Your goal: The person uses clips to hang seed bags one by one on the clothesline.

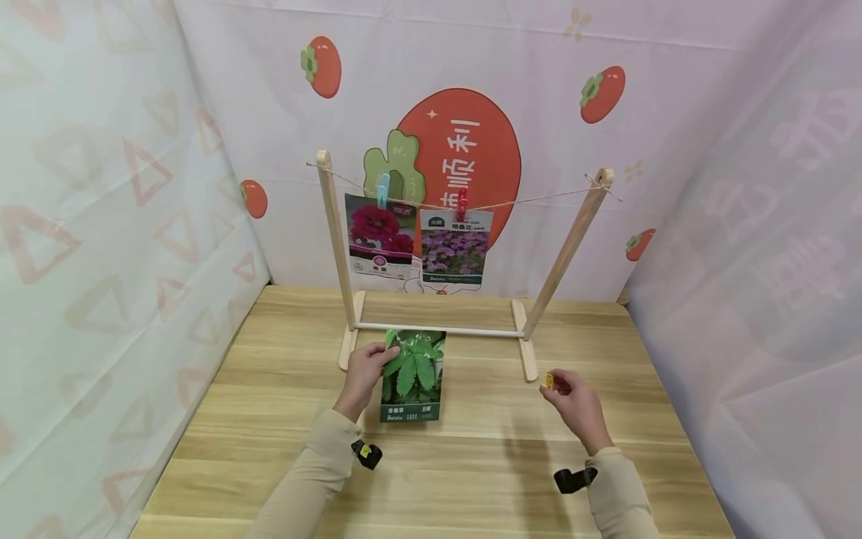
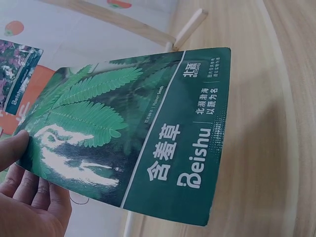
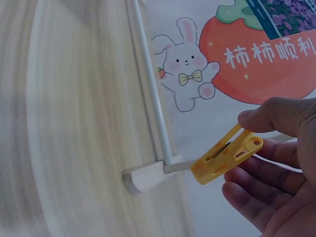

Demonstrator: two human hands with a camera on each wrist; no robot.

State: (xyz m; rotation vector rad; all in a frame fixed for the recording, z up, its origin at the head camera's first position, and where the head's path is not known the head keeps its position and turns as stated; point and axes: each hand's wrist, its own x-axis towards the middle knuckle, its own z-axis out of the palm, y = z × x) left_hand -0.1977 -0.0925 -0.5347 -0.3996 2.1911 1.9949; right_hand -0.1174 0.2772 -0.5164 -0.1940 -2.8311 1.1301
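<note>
My left hand (image 1: 366, 374) pinches a green seed packet (image 1: 412, 378) by its upper left edge, thumb on the front. In the left wrist view the packet (image 2: 123, 133) shows fern-like leaves and a dark green label band. My right hand (image 1: 578, 404) holds a yellow clothespin (image 3: 224, 153) between thumb and fingers, near the stand's right foot. Behind, two seed packets hang from a string (image 1: 539, 200) on a wooden stand (image 1: 569, 251): a magenta-flower packet (image 1: 381, 238) under a light blue clothespin (image 1: 383, 191), and a purple-flower packet (image 1: 455, 247) under a red clothespin (image 1: 462, 203).
The stand's white crossbar (image 1: 471, 332) runs low between its wooden feet (image 1: 528, 359). It stands on a wood-grain table (image 1: 458, 479). A printed cloth (image 1: 539, 45) hangs behind, with more cloth on both sides.
</note>
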